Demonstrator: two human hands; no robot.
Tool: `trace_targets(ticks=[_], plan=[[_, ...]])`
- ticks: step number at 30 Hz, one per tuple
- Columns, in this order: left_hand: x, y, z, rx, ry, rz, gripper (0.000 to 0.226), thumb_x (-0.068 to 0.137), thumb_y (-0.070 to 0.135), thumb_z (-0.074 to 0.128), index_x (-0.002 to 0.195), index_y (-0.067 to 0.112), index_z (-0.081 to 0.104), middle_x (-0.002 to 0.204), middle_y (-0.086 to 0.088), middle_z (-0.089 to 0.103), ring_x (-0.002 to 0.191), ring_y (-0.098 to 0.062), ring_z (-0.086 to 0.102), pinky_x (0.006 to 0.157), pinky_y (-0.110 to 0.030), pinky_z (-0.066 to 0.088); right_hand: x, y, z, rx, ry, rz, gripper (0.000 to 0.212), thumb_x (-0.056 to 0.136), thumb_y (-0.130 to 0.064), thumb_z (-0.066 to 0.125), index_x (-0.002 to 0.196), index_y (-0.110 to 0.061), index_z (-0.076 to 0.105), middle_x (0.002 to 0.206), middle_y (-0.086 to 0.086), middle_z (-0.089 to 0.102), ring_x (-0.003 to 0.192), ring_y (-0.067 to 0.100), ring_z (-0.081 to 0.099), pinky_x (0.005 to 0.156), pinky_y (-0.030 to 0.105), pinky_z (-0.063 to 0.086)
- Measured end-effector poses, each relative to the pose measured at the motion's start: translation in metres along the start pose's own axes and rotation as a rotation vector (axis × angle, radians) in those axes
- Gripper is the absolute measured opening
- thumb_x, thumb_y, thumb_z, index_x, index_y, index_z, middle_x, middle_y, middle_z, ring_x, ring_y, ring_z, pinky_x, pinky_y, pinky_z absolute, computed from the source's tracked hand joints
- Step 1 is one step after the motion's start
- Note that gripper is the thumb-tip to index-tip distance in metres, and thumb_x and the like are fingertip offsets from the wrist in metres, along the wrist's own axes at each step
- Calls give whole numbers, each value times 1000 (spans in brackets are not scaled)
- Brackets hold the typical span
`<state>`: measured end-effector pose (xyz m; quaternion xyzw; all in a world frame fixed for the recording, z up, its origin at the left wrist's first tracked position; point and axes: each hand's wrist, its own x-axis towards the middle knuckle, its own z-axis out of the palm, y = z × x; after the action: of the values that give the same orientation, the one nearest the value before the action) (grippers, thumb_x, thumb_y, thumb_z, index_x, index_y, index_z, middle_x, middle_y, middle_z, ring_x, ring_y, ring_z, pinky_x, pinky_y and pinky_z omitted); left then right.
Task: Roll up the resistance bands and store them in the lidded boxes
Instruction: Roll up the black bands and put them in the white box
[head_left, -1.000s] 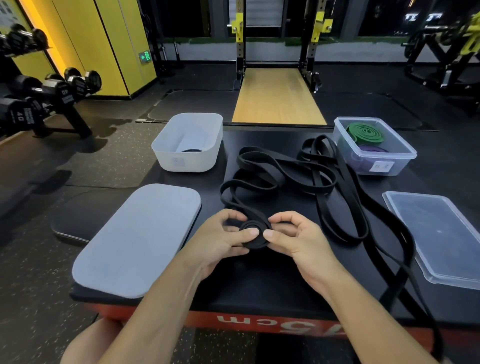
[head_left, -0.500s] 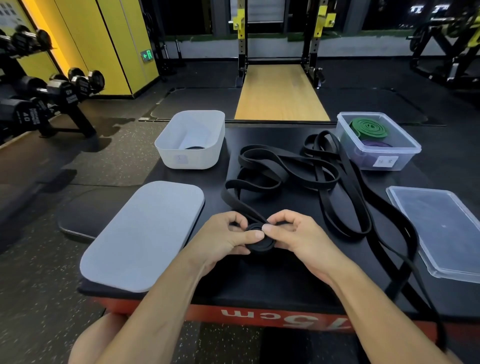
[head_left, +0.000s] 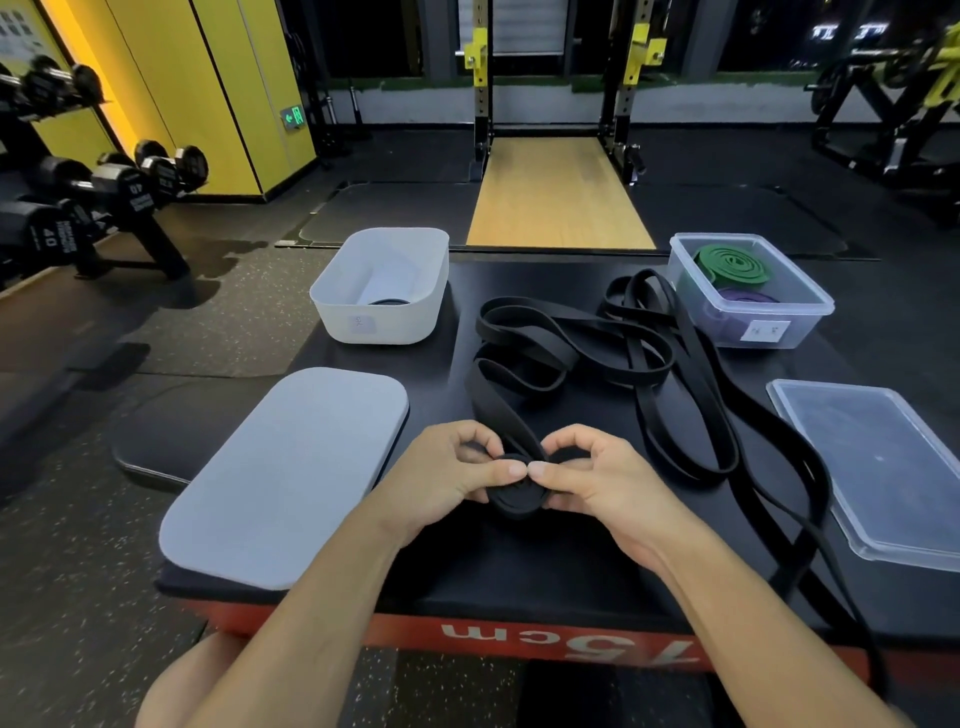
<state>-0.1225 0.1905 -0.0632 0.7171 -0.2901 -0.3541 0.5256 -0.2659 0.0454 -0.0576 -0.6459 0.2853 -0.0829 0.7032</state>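
My left hand (head_left: 452, 478) and right hand (head_left: 597, 483) both pinch the small black roll (head_left: 517, 496), thumb tips meeting on its near face and fingers curled behind it. I cannot tell whether it touches the bench (head_left: 519, 566). From the roll, the loose black band (head_left: 545, 353) runs away from me in tangled loops, and some strands trail off the near edge to the roll's right. Just left of the roll lies the grey lid (head_left: 280, 467). Beyond and left of the roll stands the open white box (head_left: 382, 322). Beyond and right of the roll, the clear box (head_left: 810, 325) holds a green coil (head_left: 732, 262) over a purple coil (head_left: 748, 297). The clear lid (head_left: 872, 467) lies well to the roll's right.
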Motion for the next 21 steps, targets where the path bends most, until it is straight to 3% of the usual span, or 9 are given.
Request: trace_targets(ticks=[4, 7, 8, 10, 12, 15, 18, 21], plan=[[-7, -8, 12, 34, 210, 149, 7, 85, 22, 85, 85, 25, 79, 88, 10, 77, 74, -2, 69, 70, -18, 51, -2, -1, 3, -43, 18, -2, 23, 90, -13, 79, 110, -10, 67, 92, 14, 79, 90, 23, 77, 76, 28, 60], [-12, -18, 17, 172, 287, 269, 12, 90, 28, 80, 94, 39, 79, 100, 17, 70, 93, 2, 68, 83, -14, 48, -5, 1, 7, -14, 56, -15, 23, 89, -12, 80, 107, -8, 66, 91, 16, 78, 91, 26, 77, 78, 32, 62], [-16, -19, 18, 206, 269, 288, 14, 90, 34, 80, 102, 40, 78, 105, 19, 66, 102, 3, 65, 89, -12, 47, -5, 2, 9, 6, 74, -20, 23, 89, -11, 80, 107, -7, 66, 89, 16, 78, 91, 28, 77, 81, 34, 63], [-22, -21, 21, 326, 182, 285, 41, 82, 50, 83, 120, 40, 71, 115, 24, 56, 114, 4, 57, 95, -10, 44, -6, 6, 11, 19, 112, -41, 24, 88, -13, 81, 106, -7, 67, 87, 16, 78, 91, 32, 77, 88, 42, 63], [-24, -23, 26, 471, 171, 287, 59, 73, 60, 85, 125, 42, 64, 117, 26, 50, 117, 4, 52, 95, -13, 44, -6, 7, 11, -17, 121, -48, 25, 86, -18, 84, 104, -11, 68, 86, 14, 78, 89, 33, 76, 90, 45, 62], [-23, -24, 28, 512, 255, 320, 49, 76, 53, 84, 120, 40, 66, 110, 25, 53, 109, 4, 54, 86, -12, 43, -6, 5, 9, -34, 111, -33, 20, 85, -23, 84, 99, -13, 74, 83, 8, 77, 83, 25, 76, 85, 41, 63], [-24, -26, 26, 575, 184, 352, 46, 75, 48, 83, 116, 38, 65, 109, 26, 53, 109, 3, 53, 87, -9, 39, -5, 6, -1, -158, 91, -28, 11, 88, -25, 82, 87, -14, 78, 84, 7, 76, 75, 19, 72, 82, 38, 64], [-25, -27, 26, 643, 111, 369, 46, 77, 47, 80, 120, 39, 64, 112, 27, 51, 114, 2, 49, 92, -7, 35, -5, 5, -11, -191, 65, -4, 11, 88, -15, 81, 92, -7, 75, 90, 15, 76, 76, 20, 71, 76, 33, 63]])
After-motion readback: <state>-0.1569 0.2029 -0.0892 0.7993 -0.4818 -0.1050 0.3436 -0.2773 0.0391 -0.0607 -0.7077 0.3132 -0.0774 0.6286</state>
